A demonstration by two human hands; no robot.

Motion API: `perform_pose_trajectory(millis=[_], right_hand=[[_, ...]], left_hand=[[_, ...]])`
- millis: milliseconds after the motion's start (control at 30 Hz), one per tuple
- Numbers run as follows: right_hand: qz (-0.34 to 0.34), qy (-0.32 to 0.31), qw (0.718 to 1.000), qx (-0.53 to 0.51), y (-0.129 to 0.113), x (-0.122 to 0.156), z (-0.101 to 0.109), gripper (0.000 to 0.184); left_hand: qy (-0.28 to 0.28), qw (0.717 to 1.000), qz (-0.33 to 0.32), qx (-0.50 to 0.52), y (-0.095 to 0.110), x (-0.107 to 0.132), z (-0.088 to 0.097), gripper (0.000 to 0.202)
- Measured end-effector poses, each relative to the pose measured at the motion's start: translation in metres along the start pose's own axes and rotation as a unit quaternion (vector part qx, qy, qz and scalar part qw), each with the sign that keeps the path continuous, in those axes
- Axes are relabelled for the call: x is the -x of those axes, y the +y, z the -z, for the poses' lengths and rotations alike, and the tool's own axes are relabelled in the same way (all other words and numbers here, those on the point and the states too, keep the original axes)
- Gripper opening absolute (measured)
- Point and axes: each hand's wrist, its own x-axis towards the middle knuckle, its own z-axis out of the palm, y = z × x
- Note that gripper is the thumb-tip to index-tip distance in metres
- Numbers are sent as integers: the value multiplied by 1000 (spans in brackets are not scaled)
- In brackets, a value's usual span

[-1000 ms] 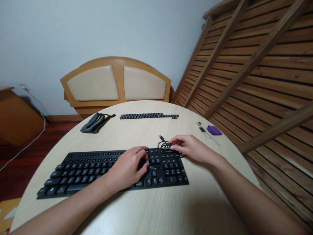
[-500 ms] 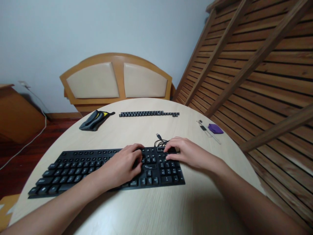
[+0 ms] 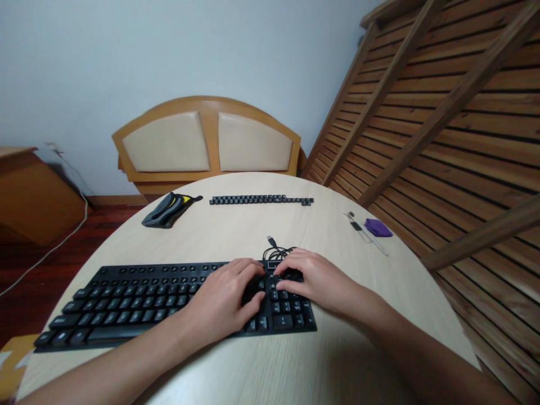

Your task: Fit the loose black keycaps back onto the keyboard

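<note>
A black full-size keyboard (image 3: 139, 301) lies on the round table, slightly slanted. Its upper rows show small square key stems, while the lower rows carry full keycaps. Across the arrow and navigation block rests my left hand (image 3: 225, 292), fingers bent and thumb held apart, hiding most of that block. My right hand (image 3: 310, 275) reaches over the top of the number pad, with a gap between thumb and index finger; I see nothing held there. The coiled black cable (image 3: 276, 250) with its USB plug sits just behind the keyboard. Rows of loose black keycaps (image 3: 257, 199) stand farther back.
A grey, black and yellow pouch (image 3: 169, 212) is at the table's back left. On the right lie a purple cloth (image 3: 378, 228) and a thin, pale wire-like tool (image 3: 373, 242). A wooden headboard (image 3: 211, 163) and a leaning slatted frame (image 3: 422, 135) stand behind the table (image 3: 236, 371).
My left hand has slid right over the navigation block toward the number pad, its thumb more spread. My right hand stays at the pad's top. The view has shifted slightly.
</note>
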Motion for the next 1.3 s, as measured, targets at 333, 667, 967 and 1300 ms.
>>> perform_pose_trajectory(millis=[333,667,967,1300], right_hand=[[21,6,999,24,-3,0,-3,16],[14,24,999,24,-2,-1,-9,15],[17,15,1000,19,-2,-1,-7,18],[11,10,1000,-9,-3,0,-6,15]], left_hand=[[-5,1000,-13,-15,0,1,-6,17],[1,1000,-8,-8,0,1,-5,19],[10,1000,-13,-8,0,0,-5,18],[8,1000,-14,-8,0,1,-6,18]])
